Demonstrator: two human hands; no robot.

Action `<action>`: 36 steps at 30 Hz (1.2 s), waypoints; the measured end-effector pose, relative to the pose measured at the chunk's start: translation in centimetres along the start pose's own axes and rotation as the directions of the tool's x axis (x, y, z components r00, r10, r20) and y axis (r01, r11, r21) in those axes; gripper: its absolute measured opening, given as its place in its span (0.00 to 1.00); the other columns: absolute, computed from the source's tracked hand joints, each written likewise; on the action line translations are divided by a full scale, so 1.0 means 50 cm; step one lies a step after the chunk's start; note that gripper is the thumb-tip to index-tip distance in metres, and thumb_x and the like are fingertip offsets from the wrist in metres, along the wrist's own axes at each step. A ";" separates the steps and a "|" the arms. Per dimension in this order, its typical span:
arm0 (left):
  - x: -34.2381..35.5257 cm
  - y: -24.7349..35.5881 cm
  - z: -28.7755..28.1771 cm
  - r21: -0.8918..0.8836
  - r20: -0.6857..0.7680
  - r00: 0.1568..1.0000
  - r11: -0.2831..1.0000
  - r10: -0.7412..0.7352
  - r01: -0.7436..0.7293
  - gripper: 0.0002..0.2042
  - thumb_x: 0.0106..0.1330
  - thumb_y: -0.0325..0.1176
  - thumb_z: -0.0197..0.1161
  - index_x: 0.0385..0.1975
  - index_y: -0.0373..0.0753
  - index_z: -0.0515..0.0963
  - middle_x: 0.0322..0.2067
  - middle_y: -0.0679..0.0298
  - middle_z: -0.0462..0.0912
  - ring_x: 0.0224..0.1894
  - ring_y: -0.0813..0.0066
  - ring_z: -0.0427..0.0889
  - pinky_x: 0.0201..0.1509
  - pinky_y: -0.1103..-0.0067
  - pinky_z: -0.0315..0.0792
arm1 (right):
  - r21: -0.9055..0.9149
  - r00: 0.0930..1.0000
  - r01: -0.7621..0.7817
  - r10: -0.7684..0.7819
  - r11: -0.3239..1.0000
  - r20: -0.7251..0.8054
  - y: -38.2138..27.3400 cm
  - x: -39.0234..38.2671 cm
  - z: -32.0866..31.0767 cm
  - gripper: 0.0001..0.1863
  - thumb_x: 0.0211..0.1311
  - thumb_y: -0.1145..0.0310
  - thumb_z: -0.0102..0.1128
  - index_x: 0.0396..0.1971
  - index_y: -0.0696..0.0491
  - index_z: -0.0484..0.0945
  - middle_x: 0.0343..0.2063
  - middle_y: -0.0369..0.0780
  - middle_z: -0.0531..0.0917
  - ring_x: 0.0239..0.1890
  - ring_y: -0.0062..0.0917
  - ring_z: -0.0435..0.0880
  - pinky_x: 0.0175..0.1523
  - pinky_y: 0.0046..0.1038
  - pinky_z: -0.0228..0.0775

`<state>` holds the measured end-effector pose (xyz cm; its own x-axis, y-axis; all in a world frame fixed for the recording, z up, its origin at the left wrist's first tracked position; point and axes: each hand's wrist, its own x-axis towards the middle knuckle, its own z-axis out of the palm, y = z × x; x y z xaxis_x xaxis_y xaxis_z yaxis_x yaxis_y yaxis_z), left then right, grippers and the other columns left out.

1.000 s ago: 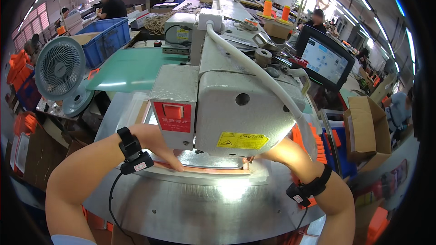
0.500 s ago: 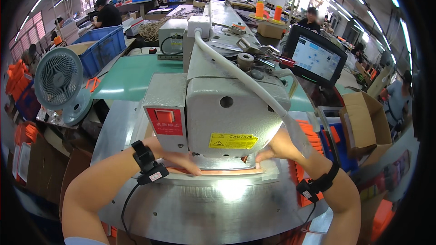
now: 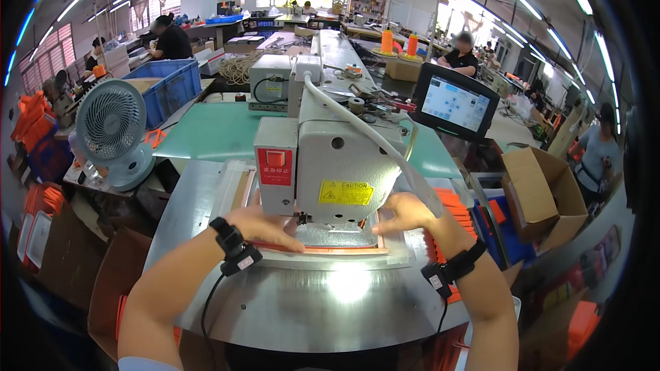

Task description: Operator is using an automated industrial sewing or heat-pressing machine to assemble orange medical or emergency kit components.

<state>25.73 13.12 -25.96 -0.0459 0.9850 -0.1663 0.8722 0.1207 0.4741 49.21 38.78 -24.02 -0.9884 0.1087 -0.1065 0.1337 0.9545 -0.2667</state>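
Note:
A large grey industrial sewing machine (image 3: 344,158) stands over a metal table (image 3: 289,302). Beneath its head lies a flat, pale-edged template frame (image 3: 337,261) with an orange strip (image 3: 344,251) along the near side of its opening. At the left part of the opening, my left hand (image 3: 267,227) lies with fingers stretched along the edge, some of them hidden by the machine's switch box (image 3: 276,189). My right hand (image 3: 405,213) rests at the right side, thumb held apart and pointing inward. Neither hand shows a held object. Dark straps with small cabled boxes circle both wrists.
Left are a fan (image 3: 111,120) and a blue crate (image 3: 165,86). A tilted screen (image 3: 454,102) and an open cardboard box (image 3: 546,189) stand right. Orange pieces (image 3: 450,213) are stacked beside my right arm. Several people sit or stand further off.
The view has shifted, and the machine head appears smaller. Both hands remain by the frame; more of my right hand's thumb and fingers shows beside the head.

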 end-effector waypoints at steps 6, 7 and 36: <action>-0.139 0.098 0.079 0.429 -0.100 0.995 0.903 0.019 0.025 0.38 0.62 0.66 0.57 0.64 0.42 0.71 0.65 0.49 0.69 0.65 0.50 0.70 0.65 0.49 0.60 | -0.289 0.976 -0.022 -0.041 0.957 -0.212 -0.109 -0.108 0.091 0.28 0.53 0.53 0.72 0.46 0.60 0.80 0.56 0.51 0.78 0.51 0.41 0.82 0.56 0.41 0.71; -0.161 0.112 0.089 0.446 -0.132 0.987 0.895 0.086 -0.019 0.36 0.62 0.62 0.59 0.64 0.41 0.71 0.63 0.48 0.70 0.64 0.50 0.71 0.65 0.51 0.61 | -0.279 0.958 -0.063 -0.020 0.958 -0.285 -0.131 -0.138 0.119 0.28 0.52 0.55 0.72 0.47 0.60 0.80 0.56 0.50 0.78 0.53 0.40 0.80 0.57 0.41 0.69; -0.305 0.212 0.149 -0.700 -0.703 0.557 0.293 -0.441 -0.651 0.45 0.69 0.49 0.63 0.75 0.34 0.44 0.68 0.54 0.61 0.66 0.67 0.68 0.66 0.73 0.68 | 0.620 0.970 -0.111 0.220 0.777 -0.101 -0.165 -0.050 0.141 0.27 0.54 0.73 0.69 0.57 0.57 0.78 0.24 0.39 0.84 0.23 0.21 0.81 0.32 0.27 0.74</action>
<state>39.32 -1.52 -24.83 -0.7531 0.5823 0.3061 -0.0555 -0.5198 0.8525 51.07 28.66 -28.32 -0.9369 0.3434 -0.0649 0.2589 0.5573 -0.7889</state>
